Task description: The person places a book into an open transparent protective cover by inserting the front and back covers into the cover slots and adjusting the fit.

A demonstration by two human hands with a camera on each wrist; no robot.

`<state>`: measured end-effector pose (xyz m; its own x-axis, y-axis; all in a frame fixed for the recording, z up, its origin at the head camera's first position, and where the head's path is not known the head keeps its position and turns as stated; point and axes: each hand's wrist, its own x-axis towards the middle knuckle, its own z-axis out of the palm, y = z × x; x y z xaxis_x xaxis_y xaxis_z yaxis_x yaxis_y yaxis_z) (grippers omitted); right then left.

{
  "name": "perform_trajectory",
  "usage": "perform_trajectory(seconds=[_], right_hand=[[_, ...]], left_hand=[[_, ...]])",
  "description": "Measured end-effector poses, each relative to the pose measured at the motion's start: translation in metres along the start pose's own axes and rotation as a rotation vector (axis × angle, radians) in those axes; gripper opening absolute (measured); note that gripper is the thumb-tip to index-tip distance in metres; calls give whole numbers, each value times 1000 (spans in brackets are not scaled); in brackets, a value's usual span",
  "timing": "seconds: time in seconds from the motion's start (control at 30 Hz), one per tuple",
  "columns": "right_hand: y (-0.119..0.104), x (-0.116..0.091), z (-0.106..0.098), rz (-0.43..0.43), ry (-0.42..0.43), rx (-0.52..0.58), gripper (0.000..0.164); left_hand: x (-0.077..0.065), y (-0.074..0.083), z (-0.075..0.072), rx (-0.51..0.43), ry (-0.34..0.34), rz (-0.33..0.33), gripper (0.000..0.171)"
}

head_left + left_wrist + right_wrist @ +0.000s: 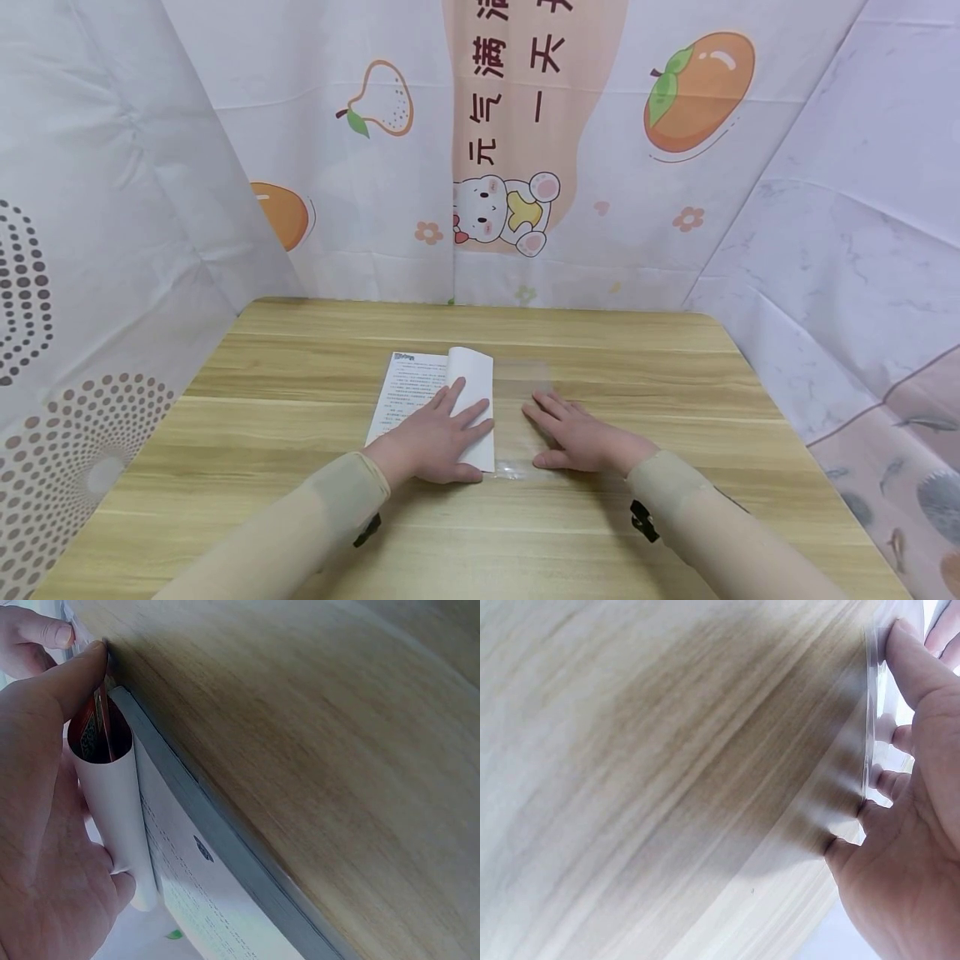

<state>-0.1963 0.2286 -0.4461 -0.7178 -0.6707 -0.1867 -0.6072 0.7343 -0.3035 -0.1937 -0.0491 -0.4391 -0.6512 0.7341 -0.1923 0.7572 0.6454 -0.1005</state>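
Observation:
A thick book [395, 392] with printed text lies on the wooden table. One white page or cover flap [470, 375] is curled over to the right, leaving a rolled hollow in the left wrist view with something red inside. My left hand [442, 433] lies spread across this white flap, pressing it down. To the right of the flap, a clear plastic sheet [512, 377] extends flat over the table. My right hand [577, 433] rests on the plastic with fingers extended. In the right wrist view, its fingertips touch the transparent film [870, 712] near its edge.
The wooden table [300, 367] has rounded far corners. Printed curtains with fruit and a cartoon bear hang behind it [360, 208], and more cloth hangs along both sides. Black straps [643, 521] show under the wrists.

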Motion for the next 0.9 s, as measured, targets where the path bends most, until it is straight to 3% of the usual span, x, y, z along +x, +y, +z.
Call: perform_trajectory(seconds=[0.47,0.9], right_hand=[[1,0,-1,-25,23,4,78],[14,1,10,-74,61,17,80]], left_hand=[[4,1,2,15,6,-8,80],[4,6,-2,21,9,-10,80]])
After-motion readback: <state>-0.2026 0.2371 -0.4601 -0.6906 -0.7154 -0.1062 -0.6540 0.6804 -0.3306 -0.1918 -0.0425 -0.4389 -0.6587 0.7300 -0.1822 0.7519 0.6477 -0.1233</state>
